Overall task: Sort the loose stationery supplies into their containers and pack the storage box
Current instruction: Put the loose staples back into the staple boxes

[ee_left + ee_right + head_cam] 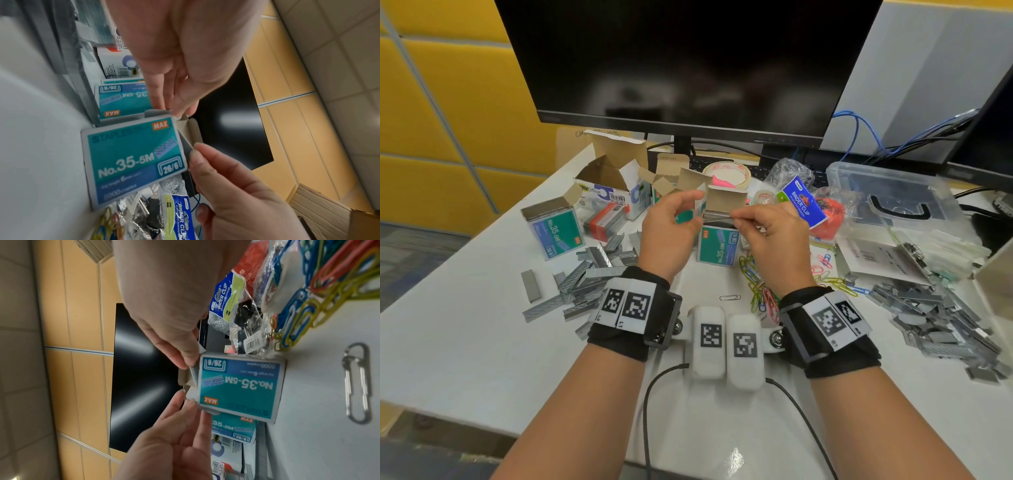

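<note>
Upright teal staple box (717,246), top flap open

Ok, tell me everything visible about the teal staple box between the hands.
The staple box is teal card with a grey border, printed MAX, No.35-5M, 26/6. It stands upright on the white desk, brown top flap open. The left hand holds a flap; the right hand pinches a staple strip at its mouth.
</note>
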`<control>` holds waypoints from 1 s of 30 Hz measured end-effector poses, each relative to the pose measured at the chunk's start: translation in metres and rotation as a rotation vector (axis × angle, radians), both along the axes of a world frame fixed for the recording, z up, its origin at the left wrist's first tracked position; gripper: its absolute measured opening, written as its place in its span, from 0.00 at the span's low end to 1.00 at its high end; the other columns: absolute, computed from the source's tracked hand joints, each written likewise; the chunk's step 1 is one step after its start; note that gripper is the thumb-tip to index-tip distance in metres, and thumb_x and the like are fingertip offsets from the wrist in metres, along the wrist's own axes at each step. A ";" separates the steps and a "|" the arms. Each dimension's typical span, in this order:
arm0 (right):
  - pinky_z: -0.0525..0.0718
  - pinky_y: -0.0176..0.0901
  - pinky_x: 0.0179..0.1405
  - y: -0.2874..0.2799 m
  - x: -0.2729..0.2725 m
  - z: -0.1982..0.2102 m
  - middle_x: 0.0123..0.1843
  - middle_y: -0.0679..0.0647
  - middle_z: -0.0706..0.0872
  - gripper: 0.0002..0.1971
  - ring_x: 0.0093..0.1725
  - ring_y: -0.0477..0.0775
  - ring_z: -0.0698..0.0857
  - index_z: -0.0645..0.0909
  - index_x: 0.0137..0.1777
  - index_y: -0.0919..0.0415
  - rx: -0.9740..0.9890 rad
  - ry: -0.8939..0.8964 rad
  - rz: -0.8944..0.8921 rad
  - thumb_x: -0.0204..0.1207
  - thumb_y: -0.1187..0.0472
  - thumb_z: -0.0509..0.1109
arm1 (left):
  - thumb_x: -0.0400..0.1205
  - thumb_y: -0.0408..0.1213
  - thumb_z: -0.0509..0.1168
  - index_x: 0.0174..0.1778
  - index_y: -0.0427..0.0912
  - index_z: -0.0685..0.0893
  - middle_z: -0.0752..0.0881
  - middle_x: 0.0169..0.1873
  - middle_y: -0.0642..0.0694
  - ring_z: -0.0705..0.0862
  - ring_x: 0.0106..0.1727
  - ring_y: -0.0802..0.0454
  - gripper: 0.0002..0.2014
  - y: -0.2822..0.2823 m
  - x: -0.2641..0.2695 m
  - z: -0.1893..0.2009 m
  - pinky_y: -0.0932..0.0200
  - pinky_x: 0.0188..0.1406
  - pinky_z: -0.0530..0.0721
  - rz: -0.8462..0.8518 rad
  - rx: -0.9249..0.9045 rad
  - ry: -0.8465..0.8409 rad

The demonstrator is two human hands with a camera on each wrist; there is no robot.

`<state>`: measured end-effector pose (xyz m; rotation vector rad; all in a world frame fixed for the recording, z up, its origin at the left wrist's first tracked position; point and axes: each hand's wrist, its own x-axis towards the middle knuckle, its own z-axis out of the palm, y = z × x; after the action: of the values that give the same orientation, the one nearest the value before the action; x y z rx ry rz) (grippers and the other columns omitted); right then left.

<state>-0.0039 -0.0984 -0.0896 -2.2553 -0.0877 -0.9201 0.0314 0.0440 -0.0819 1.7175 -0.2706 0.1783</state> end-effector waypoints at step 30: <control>0.73 0.38 0.58 -0.002 -0.001 0.004 0.52 0.46 0.83 0.11 0.62 0.52 0.75 0.89 0.48 0.61 0.157 0.274 0.121 0.77 0.68 0.64 | 0.83 0.29 0.61 0.50 0.43 0.83 0.84 0.50 0.45 0.81 0.53 0.49 0.07 0.040 0.003 0.010 0.56 0.55 0.81 0.175 0.195 0.147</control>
<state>-0.0050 -0.1007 -0.0855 -2.1810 -0.0275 -0.5298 0.0342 0.0841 -0.0722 1.9384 -0.0285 0.1566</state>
